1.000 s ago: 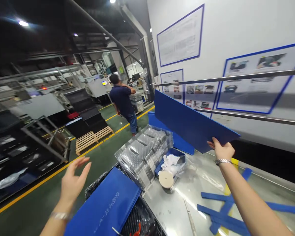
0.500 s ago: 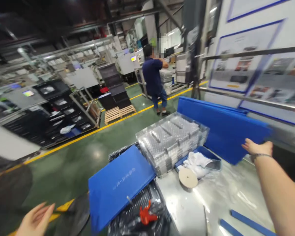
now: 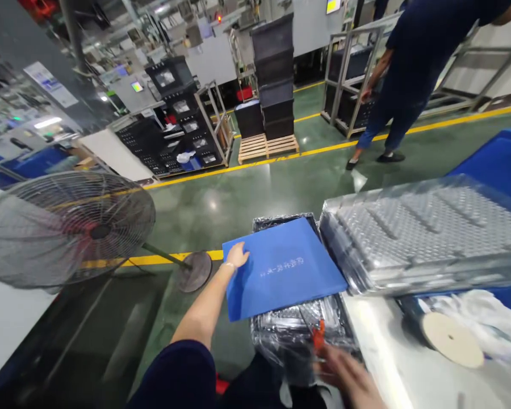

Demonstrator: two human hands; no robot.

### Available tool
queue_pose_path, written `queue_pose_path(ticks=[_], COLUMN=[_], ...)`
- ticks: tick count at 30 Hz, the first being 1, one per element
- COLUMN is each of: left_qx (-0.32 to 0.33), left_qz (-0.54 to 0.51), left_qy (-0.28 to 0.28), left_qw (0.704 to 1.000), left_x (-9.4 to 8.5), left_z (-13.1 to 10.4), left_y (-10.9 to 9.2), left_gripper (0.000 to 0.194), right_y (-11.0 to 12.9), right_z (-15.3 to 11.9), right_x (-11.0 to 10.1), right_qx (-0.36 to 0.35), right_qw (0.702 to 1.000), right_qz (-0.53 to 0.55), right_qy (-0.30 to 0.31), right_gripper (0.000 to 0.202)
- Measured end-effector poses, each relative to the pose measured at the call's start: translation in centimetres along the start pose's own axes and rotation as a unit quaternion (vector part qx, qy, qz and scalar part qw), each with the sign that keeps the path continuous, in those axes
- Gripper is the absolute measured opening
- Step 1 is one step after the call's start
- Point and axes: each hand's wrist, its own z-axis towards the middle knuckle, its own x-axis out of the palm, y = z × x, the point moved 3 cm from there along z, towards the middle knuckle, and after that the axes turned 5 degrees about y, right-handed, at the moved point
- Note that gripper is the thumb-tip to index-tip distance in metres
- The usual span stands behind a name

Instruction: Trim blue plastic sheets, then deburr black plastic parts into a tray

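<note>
A blue sheet (image 3: 285, 267) with pale writing lies over a black crate wrapped in clear film (image 3: 276, 329). My left hand (image 3: 237, 255) is on the sheet's left edge, its fingers over the top face and the thumb hidden. At the crate's near right side, my right hand (image 3: 344, 372) is smeared by motion, beside an orange-red tool (image 3: 318, 336). Whether the fingers grip the tool is unclear.
Clear plastic trays (image 3: 430, 227) are stacked on the right, behind a round disc (image 3: 452, 339) and white cloth (image 3: 485, 318) on the metal table (image 3: 378, 346). A large fan (image 3: 97, 230) stands left. A person (image 3: 417, 74) walks at the upper right.
The view has swung left and down. My left hand has come onto the blue sheet's edge. My right hand has left the blue panels at the right and is now near the orange-red tool.
</note>
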Motion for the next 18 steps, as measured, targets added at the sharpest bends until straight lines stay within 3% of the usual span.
queue_pose_path(ticks=[1,2,3,5,10,14,18], left_qx=[0.012,0.024,0.034,0.046,0.051,0.057,0.063], left_qz=[0.009,0.018,0.025,0.037,0.053,0.057,0.054], left_qy=[0.023,0.043,0.06,0.085,0.119,0.121,0.114], left_qw=[1.0,0.999,0.997,0.995,0.99,0.989,0.99], left_x=[0.6,1.2,1.7,2.4,3.8,4.0,3.0], left_z=[1.5,2.9,4.3,6.5,8.8,8.4,8.1], left_y=[-0.2,-0.5,-0.6,-0.8,-0.5,-0.3,-0.3], left_gripper=[0.043,0.045,0.047,0.052,0.056,0.053,0.046], right_y=[-2.1,-3.9,-5.5,-7.7,-8.9,-8.1,-7.8], right_z=[1.2,2.6,4.1,7.2,11.7,12.2,11.8], right_x=[3.8,6.8,9.1,11.4,11.8,13.0,14.4], right_qx=[0.037,0.063,0.082,0.118,0.152,0.142,0.116], right_qw=[0.998,0.995,0.994,0.99,0.984,0.983,0.983], right_qz=[0.025,0.047,0.066,0.073,0.057,0.066,0.071], right_qy=[0.055,0.054,0.033,-0.019,-0.077,-0.091,-0.125], right_gripper=[0.064,0.067,0.067,0.063,0.057,0.063,0.058])
